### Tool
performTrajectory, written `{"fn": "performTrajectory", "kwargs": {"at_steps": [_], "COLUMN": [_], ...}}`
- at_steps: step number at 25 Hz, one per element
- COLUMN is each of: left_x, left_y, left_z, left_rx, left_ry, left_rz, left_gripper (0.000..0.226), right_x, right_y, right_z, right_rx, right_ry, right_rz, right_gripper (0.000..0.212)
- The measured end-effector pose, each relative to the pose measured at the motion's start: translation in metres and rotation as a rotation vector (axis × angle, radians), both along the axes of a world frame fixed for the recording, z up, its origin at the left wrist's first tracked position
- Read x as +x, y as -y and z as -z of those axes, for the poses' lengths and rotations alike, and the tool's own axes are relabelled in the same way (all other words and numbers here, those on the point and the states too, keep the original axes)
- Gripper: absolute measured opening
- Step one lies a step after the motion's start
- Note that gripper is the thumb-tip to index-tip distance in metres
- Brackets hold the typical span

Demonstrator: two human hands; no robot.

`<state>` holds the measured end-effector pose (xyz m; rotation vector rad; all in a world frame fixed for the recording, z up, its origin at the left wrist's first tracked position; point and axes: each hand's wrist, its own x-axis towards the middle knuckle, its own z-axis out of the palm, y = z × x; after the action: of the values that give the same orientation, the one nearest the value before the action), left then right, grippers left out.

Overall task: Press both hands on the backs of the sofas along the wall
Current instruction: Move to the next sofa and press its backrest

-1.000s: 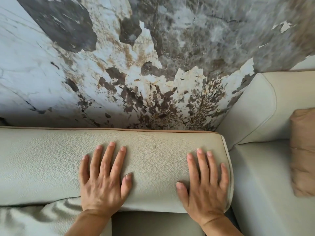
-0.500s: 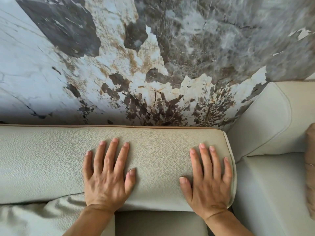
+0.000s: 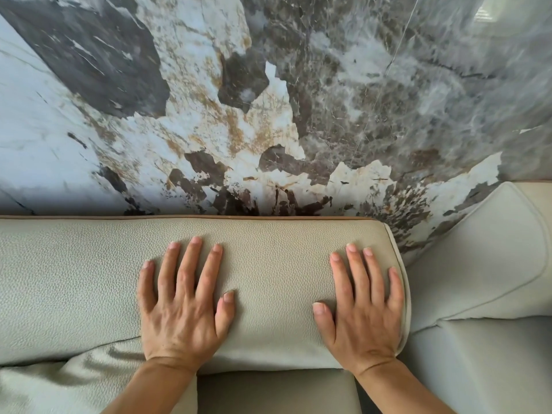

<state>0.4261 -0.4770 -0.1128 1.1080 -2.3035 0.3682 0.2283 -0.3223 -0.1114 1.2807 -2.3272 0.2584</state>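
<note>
While both palms lay flat and spread, neither hand was gripping anything: the left hand [image 3: 182,306] rested open near the middle of the visible stretch of the sofa backrest [image 3: 268,264], and the right hand [image 3: 363,306] lay open too, close to its rounded end, little finger almost on the pale piping. Every finger was extended and splayed, thumbs angled inward toward each other, well apart. From where I stood the pressure looked even, weight carried through the heels of the palms rather than the fingertips.

That backrest was a plump cushion in pebbled, cream-grey leather, running along the marble-patterned wall [image 3: 268,100] with a thin tan trim at its rear edge. I judged it soft and springy: the surface dimpled faintly around the palms, and the grain looked matte enough that hands would not slide. It needed no grasp, only a flat push on the broad top, kept away from the curved end where a hand could roll off.

Beside the right hand, a second sofa back [image 3: 493,258] in smoother fabric met the first at the corner, untouched. Below the left wrist lay a creased seat cushion [image 3: 59,383].
</note>
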Motion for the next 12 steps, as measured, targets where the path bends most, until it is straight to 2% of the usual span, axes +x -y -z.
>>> {"fn": "performTrajectory", "kwargs": {"at_steps": [12], "left_x": [-0.033], "left_y": [0.040], "left_z": [0.001], "left_rx": [-0.023], "left_ry": [-0.026], "left_rz": [-0.050], "left_gripper": [0.062], "right_x": [-0.041], "right_y": [0.052], "right_z": [0.004], "right_rx": [-0.019], "right_ry": [-0.015], "right_rz": [-0.044], "right_gripper": [0.069]}}
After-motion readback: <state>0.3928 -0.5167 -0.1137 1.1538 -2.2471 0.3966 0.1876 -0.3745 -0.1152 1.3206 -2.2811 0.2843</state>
